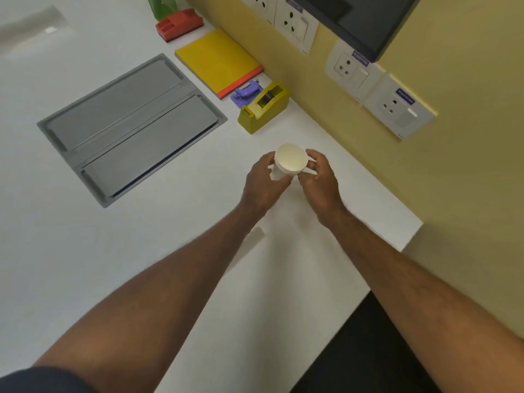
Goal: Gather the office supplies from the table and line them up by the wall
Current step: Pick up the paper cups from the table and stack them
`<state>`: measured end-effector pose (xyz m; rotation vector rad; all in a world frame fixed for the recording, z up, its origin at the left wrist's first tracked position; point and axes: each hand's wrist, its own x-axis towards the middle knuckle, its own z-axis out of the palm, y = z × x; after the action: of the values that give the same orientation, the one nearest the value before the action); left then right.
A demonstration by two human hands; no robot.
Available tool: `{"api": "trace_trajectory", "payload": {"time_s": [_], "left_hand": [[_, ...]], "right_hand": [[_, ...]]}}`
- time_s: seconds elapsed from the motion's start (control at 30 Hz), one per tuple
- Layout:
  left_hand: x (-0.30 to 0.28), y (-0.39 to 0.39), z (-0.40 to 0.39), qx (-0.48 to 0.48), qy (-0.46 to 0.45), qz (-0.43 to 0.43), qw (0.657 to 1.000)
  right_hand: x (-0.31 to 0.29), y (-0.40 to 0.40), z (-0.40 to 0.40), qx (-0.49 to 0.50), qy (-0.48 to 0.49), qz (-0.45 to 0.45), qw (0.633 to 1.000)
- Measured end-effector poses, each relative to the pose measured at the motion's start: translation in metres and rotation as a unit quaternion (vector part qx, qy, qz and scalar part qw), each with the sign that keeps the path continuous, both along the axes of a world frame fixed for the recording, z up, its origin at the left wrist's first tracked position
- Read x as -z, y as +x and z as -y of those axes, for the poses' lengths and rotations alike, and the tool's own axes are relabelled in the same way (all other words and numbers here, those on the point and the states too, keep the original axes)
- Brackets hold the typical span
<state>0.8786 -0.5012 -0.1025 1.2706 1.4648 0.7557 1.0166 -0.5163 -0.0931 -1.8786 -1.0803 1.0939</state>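
Both hands hold a white paper cup (291, 160) upright on the white table, near the yellow wall. My left hand (265, 184) wraps its left side and my right hand (319, 181) its right side. The cup looks empty. Beyond it, along the wall, stand a yellow-green tape dispenser (263, 107), a small purple hole punch (245, 95), a yellow notebook (218, 59) with an orange spine, a red holder (179, 24) and a green thing (162, 6) cut off by the frame's top.
A grey cable hatch (130, 126) is set into the white table (85, 265) to the left. Wall sockets (397, 107) and a dark screen (354, 21) hang on the yellow wall. The table's edge runs at the lower right, dark floor below.
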Motion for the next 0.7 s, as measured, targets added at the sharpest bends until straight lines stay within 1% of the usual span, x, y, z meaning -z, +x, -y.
{"api": "trace_trajectory", "payload": {"time_s": [0.13,0.27,0.4,0.5,0.7], "left_hand": [[-0.023,-0.022,0.059,0.002,-0.014,0.008,1.0],[-0.048,-0.048,0.113,-0.002,-0.008,0.004,1.0],[-0.066,-0.078,0.172,-0.019,-0.002,0.012,1.0],[-0.075,-0.096,0.218,-0.025,-0.002,0.021,0.999],[-0.085,-0.132,0.29,0.001,0.072,0.038,0.997]], "right_hand": [[-0.031,-0.02,0.062,-0.009,-0.012,-0.011,1.0],[-0.065,-0.041,0.115,-0.027,-0.017,-0.02,0.999],[-0.093,-0.064,0.164,-0.07,-0.049,-0.036,0.996],[-0.108,-0.08,0.201,-0.117,-0.081,-0.03,0.989],[-0.126,-0.113,0.267,-0.189,-0.107,-0.033,0.976]]}}
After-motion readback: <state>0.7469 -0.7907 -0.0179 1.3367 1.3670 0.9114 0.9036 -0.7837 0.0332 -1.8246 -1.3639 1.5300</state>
